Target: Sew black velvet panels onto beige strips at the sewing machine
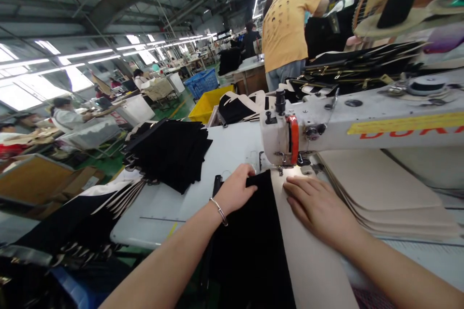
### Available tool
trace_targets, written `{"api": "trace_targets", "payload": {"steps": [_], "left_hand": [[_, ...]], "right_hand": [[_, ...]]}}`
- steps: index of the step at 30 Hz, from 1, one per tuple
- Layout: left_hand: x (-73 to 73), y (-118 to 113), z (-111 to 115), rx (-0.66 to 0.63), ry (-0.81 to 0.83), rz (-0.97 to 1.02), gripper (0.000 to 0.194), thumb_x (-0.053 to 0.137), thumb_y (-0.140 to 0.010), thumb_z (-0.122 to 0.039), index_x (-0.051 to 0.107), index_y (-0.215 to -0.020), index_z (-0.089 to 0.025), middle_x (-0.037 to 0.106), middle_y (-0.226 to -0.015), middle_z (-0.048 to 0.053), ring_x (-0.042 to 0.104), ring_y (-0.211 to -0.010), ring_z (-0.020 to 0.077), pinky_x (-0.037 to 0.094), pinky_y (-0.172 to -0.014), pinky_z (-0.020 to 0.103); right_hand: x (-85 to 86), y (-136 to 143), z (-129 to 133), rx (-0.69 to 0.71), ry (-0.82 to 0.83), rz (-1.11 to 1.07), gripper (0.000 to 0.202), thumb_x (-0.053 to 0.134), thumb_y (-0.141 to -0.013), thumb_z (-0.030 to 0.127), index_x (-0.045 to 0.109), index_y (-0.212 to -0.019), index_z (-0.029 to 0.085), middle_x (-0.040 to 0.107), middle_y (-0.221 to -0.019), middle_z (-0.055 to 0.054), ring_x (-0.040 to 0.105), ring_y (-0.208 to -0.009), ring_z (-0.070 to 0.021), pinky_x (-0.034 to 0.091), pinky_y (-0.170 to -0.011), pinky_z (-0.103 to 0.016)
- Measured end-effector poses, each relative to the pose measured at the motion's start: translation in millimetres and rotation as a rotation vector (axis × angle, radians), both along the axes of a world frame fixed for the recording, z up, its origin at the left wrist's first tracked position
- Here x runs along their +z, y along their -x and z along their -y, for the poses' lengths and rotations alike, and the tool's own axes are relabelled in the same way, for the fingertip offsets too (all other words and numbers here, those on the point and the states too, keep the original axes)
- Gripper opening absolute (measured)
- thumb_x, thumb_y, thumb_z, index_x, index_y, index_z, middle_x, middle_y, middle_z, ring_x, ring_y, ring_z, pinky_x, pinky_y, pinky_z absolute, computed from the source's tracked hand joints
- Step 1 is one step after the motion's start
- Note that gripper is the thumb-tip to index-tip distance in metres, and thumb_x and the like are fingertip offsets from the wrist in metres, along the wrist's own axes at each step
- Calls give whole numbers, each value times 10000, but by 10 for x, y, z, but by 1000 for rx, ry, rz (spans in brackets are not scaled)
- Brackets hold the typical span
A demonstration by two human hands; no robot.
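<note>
Just left of the sewing machine's presser foot [280, 170], my left hand [236, 189] grips the top end of a black fabric panel [250, 246], with the thumb on top and the fingers around its far edge. The panel's right edge lies along a beige panel [308, 263], and both hang down toward me. My right hand [321, 205] lies flat on the beige panel, fingers stretched out beside the presser foot. The white sewing machine [326, 130] has an orange guard at its head. Whether the needle is in the material I cannot tell.
A stack of black pieces [170, 149] sits on the table's left. More black and beige pieces [94, 207] hang beyond its left edge. Beige panels [384, 188] are stacked under the machine arm. Behind are a yellow crate [208, 105] and a person in a yellow shirt [290, 24].
</note>
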State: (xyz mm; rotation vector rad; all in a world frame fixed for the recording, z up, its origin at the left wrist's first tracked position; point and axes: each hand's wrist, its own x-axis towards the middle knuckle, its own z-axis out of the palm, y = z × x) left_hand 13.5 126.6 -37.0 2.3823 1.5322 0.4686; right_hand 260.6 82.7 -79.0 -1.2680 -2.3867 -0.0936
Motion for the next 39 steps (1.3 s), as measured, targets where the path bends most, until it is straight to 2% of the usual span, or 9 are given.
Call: {"api": "trace_targets", "payload": {"steps": [3,5,9,13,15,22,27,33,39], "left_hand": [[25,-192,105,-135,52,83,256,489,-960,-325,580,-1179,-227,607,-1055,42,586,-985,185,477,-908,322],[-10,-305,111,-117,55,67,250,458,-973,-307,633,-1132,-227,606,-1010,49,591,-949,192,487,-891,332],[-83,-437,9,-45,7,132,244,593,-877,-185,624,-1117,-212,615,-997,39,589,-908,179,491,-874,317],[-103,-493,-105,-80,-12,107,33,614,-863,-191,640,-844,-198,621,-885,25,588,-854,178,490,-802,302],[-113,-517,-141,-74,-26,92,75,606,-867,-190,630,-797,-192,624,-877,28,591,-857,181,487,-801,303],[-169,-584,-239,-44,-45,73,55,585,-864,-159,632,-855,-186,647,-912,35,601,-888,187,486,-824,305],[-133,-587,-229,-45,-85,28,72,563,-879,-154,629,-862,-176,648,-931,49,598,-909,196,492,-842,322],[-68,-487,40,-328,-167,-83,165,506,-941,-180,627,-1048,-145,630,-1177,70,551,-1152,209,420,-1059,376],[-143,-455,78,-329,-242,-119,237,502,-953,-190,591,-1156,-104,602,-1271,94,510,-1247,202,369,-1131,367]], "right_hand": [[16,5,1,-17,16,-4,351,435,-948,309,522,-1252,157,592,-1218,-110,506,-1149,-265,375,-993,-457],[26,5,1,-18,25,-1,384,430,-952,316,494,-1291,147,582,-1236,-116,499,-1157,-268,370,-996,-456],[41,5,4,-2,46,14,420,430,-960,375,477,-1337,194,549,-1294,-91,481,-1174,-268,368,-993,-456],[37,4,7,-9,62,23,448,430,-962,416,480,-1349,195,539,-1299,-93,462,-1183,-278,355,-999,-463],[34,3,6,-11,64,23,466,433,-960,427,475,-1357,188,541,-1294,-101,464,-1175,-282,356,-994,-467],[48,12,8,-24,82,46,494,427,-961,440,458,-1379,178,555,-1259,-103,473,-1140,-290,375,-955,-472],[31,13,-5,-28,70,45,507,436,-954,452,455,-1388,190,563,-1245,-105,488,-1114,-290,389,-934,-476],[1,-27,-5,2,83,17,454,467,-948,445,507,-1329,202,544,-1297,-85,476,-1153,-275,383,-977,-469],[7,-16,3,-21,76,21,457,465,-954,407,473,-1364,206,531,-1315,-75,482,-1147,-269,392,-986,-473]]}}
